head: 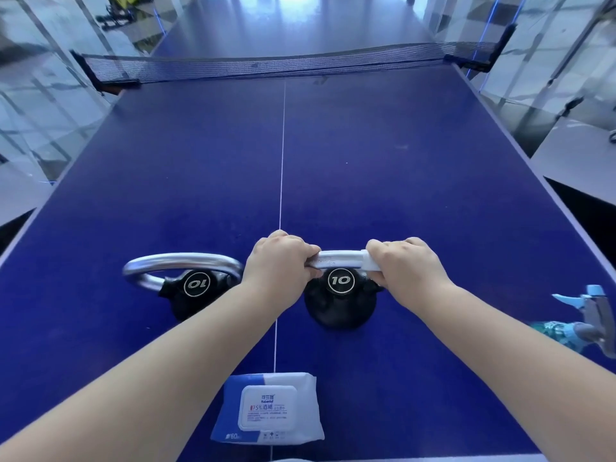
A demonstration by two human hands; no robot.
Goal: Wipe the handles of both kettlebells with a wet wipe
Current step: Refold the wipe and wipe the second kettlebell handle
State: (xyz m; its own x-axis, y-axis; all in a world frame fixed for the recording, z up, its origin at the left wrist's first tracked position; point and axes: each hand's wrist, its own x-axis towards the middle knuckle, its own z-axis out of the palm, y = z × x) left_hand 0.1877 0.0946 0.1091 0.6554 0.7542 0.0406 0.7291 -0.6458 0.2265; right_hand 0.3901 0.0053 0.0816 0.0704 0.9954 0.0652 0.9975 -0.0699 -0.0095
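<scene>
One wipes pack, marked "75%" and "60", is laid nearest. Beyond it, two kettlebells are stood, each marked "10": left kettlebell untouched, right kettlebell gripped by left hand and right hand, the latter clamped on a wet wipe round the handle.

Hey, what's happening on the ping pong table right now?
A person is cleaning two kettlebells marked 10 on a blue table tennis table. Both hands grip the handle of the right kettlebell: the left hand steadies one end, and the right hand presses a white wet wipe around the other. The left kettlebell sits untouched beside it. A closed pack of wipes lies at the near edge.
</scene>
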